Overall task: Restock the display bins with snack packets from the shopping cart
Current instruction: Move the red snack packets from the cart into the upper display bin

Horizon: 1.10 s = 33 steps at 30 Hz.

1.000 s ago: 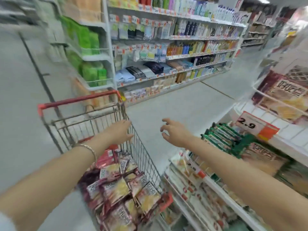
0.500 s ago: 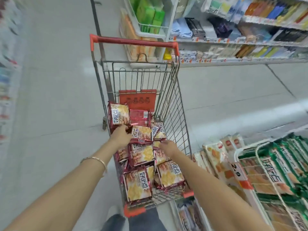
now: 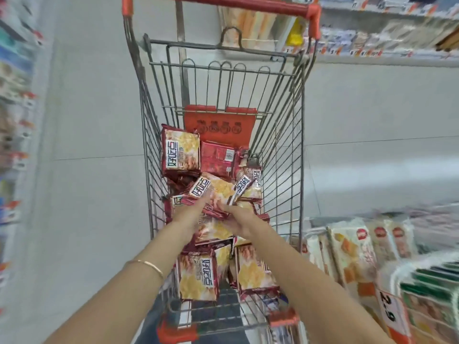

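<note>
A wire shopping cart (image 3: 285, 135) with a red handle stands in front of me, holding several red and yellow snack packets (image 3: 180, 152). Both my arms reach down into it. My left hand (image 3: 192, 213) grips a packet (image 3: 212, 191) that is raised off the pile. My right hand (image 3: 238, 222) is beside it and grips the bottom edge of another tilted packet (image 3: 246, 186). My fingers are partly hidden under the wrappers. The display bins (image 3: 400, 274) are at the lower right, with white and orange packets (image 3: 347, 254) and green ones (image 3: 432, 281).
A price tag reading 2.9 (image 3: 388, 310) hangs on the bin front at lower right. Store shelves (image 3: 372, 40) run behind the cart at upper right, and another blurred shelf (image 3: 15, 120) is along the left. Grey floor (image 3: 87, 145) lies on both sides of the cart.
My view swung from the aisle down onto the cart. Both hands went from reaching in the air to inside the cart, took hold of packets and lifted them off the pile.
</note>
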Motion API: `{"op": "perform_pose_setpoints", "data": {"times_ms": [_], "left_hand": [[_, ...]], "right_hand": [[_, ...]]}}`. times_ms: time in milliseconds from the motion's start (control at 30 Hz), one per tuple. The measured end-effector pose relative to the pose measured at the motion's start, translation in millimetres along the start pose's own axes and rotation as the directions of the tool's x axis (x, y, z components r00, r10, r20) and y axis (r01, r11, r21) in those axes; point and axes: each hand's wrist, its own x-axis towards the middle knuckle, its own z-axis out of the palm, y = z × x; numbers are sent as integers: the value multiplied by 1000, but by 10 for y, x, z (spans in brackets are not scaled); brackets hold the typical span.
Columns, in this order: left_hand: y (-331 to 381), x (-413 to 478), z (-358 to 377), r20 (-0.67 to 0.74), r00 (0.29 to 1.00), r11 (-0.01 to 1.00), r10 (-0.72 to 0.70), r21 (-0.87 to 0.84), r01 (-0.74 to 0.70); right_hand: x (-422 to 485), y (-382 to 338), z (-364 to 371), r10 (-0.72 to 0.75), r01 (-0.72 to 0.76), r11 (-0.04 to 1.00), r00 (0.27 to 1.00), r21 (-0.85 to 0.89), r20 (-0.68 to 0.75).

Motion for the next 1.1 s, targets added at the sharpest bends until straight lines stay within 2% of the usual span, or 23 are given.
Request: {"op": "perform_pose_setpoints", "data": {"times_ms": [67,100,133,200,233,267,300,367,433,500,533,600,667,733,833,1000,1033,1100], "left_hand": [[-5,52,81,37,998,946,-45,-321,54],[-17,65,93,10,1000,918,-29,-395,30],[-28,58,86,-51,999,916,12,-400,-31],[-15,43,10,-175,972,940,155,-277,-200],[-5,44,-69,-198,951,938,239,-205,-279],[8,36,-135,-199,933,933,301,-142,-331],[19,54,-216,-190,924,934,331,-73,-349],[28,85,-330,-176,922,939,344,54,-340],[11,76,-376,-138,933,941,332,114,-318],[-42,43,-382,-123,937,940,326,146,-308],[-60,10,-376,-114,940,939,322,164,-302],[-77,-65,-383,-87,958,956,272,139,-259],[-90,-96,-410,-66,970,968,233,106,-226],[-100,-115,-447,-41,975,971,220,105,-215],[-90,-196,-467,-19,969,965,248,93,-245],[-10,-345,-410,40,945,928,325,181,-326],[14,-373,-399,57,940,917,336,207,-340],[60,-390,-364,109,940,895,324,286,-342]], "right_hand": [[-271,64,-44,49,-38,998,975,-55,217],[-419,74,-104,32,-4,994,965,-108,259],[-459,74,-217,-12,54,986,968,-158,252],[-453,89,-451,-110,135,915,990,-381,87],[-401,130,-572,-151,114,830,988,-546,-22],[-339,200,-669,-193,67,700,976,-711,-98],[-295,284,-721,-218,14,541,968,-841,-124],[-215,471,-784,-202,-58,289,972,-956,-119],[-140,597,-808,-199,-96,-6,976,-995,-93],[-34,689,-820,-164,-163,-300,979,-940,-118],[31,731,-823,-138,-186,-396,980,-899,-142],[133,758,-783,-84,-195,-469,981,-862,-176],[172,684,-727,-29,-158,-470,986,-868,-163],[119,575,-695,2,-91,-417,995,-904,-101],[-53,446,-698,-11,20,-237,1000,-971,23],[-636,-124,-743,-207,224,122,958,-967,196],[-790,-296,-731,-240,268,162,944,-950,225],[-1108,-636,-661,-271,341,178,919,-923,287]]}}
